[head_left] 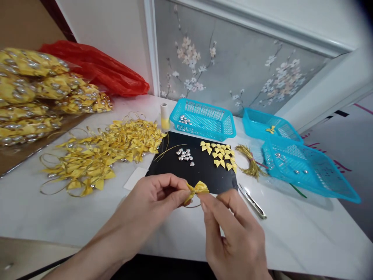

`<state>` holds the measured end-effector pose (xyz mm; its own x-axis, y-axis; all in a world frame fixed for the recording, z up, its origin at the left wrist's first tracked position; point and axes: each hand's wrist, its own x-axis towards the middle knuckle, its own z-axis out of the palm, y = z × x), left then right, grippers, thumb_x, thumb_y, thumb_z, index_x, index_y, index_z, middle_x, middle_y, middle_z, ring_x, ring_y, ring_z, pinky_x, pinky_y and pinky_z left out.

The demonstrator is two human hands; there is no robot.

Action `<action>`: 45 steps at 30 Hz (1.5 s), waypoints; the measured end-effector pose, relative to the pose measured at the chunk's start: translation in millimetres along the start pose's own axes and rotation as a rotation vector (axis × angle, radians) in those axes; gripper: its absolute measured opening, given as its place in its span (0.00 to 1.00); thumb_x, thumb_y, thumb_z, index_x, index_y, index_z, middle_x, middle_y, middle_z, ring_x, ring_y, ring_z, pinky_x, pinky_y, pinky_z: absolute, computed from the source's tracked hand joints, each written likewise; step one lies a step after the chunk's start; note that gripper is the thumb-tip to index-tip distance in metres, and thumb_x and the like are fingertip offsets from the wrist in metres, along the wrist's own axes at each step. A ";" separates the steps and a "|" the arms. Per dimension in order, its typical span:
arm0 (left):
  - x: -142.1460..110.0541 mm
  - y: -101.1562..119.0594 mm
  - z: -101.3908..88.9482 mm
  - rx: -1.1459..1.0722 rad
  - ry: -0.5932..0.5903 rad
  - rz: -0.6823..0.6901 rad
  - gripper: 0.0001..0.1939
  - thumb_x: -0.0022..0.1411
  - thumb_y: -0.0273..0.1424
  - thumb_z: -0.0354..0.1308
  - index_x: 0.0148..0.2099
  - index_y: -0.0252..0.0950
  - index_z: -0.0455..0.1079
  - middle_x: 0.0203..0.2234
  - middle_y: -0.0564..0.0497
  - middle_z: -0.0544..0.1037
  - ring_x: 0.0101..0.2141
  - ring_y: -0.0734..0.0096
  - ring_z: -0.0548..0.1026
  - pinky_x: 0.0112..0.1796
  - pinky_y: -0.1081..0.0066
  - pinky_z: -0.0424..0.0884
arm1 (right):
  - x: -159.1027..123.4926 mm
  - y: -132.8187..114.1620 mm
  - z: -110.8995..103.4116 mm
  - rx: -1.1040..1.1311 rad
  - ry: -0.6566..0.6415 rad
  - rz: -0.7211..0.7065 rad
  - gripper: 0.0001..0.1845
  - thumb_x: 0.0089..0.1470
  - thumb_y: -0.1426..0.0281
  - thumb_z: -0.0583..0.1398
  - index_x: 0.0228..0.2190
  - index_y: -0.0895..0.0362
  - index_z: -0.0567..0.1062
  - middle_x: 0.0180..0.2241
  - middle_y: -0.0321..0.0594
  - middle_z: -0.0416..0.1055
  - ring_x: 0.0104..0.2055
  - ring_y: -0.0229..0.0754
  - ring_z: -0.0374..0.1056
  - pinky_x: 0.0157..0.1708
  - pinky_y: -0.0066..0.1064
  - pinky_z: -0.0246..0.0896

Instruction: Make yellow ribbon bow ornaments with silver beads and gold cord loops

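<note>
Between my hands, in front of the black mat (163, 167), is a yellow ribbon bow (201, 187) with thin gold cord (192, 206) at its middle. My left hand (163, 194) pinches the bow's left side between thumb and fingers. At the bow's right, my right hand (233, 225) has thumb and forefinger closed on the cord, which loops below the bow; the fingertips partly hide the exact grip. On the mat lie a cluster of silver beads (185, 155) and several small yellow bows (220, 153) in rows.
Finished-looking corded bows (116, 146) heap at left, beside bagged bows (26, 93) and a red bag (99, 68). Blue baskets (204, 134) stand at the back and right. A cord bundle (250, 163), tweezers-like metal tool (253, 203) and yellow-white tube (164, 118) sit around the mat.
</note>
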<state>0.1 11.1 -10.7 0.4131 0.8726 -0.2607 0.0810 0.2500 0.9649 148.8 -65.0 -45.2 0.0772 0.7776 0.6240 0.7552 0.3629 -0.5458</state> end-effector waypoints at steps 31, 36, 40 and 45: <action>10.5 -4.6 -2.7 -0.257 -0.123 -0.206 0.06 0.55 0.32 0.69 0.31 0.35 0.78 0.28 0.53 0.80 0.33 0.74 0.74 0.40 0.74 0.71 | 5.5 2.8 -0.8 0.075 -0.071 0.081 0.15 0.59 0.82 0.52 0.41 0.65 0.77 0.27 0.37 0.57 0.26 0.38 0.58 0.24 0.31 0.53; 10.6 -5.2 -1.7 -0.251 -0.124 -0.217 0.06 0.56 0.32 0.69 0.31 0.35 0.78 0.28 0.53 0.80 0.33 0.73 0.74 0.40 0.74 0.71 | 3.9 2.8 -0.9 0.068 -0.079 0.080 0.16 0.59 0.82 0.52 0.43 0.65 0.77 0.28 0.38 0.57 0.27 0.39 0.57 0.24 0.32 0.52; 10.8 -5.6 -2.1 -0.290 -0.138 -0.232 0.06 0.55 0.31 0.69 0.30 0.34 0.78 0.27 0.53 0.79 0.32 0.74 0.74 0.41 0.75 0.71 | 6.7 2.7 -2.2 0.044 -0.094 0.075 0.17 0.58 0.82 0.51 0.43 0.66 0.77 0.28 0.39 0.57 0.26 0.39 0.58 0.23 0.32 0.53; 11.3 -4.8 -3.6 -0.385 -0.161 -0.290 0.06 0.52 0.29 0.71 0.28 0.33 0.78 0.25 0.54 0.78 0.30 0.76 0.73 0.37 0.78 0.72 | 12.3 6.4 -5.7 0.132 -0.119 0.148 0.14 0.60 0.81 0.52 0.37 0.61 0.78 0.27 0.37 0.59 0.25 0.37 0.60 0.23 0.29 0.56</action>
<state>1.2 21.2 -18.4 0.5598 0.6761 -0.4791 -0.1141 0.6356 0.7636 158.2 -56.0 -37.9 0.0973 0.8796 0.4657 0.6491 0.2986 -0.6997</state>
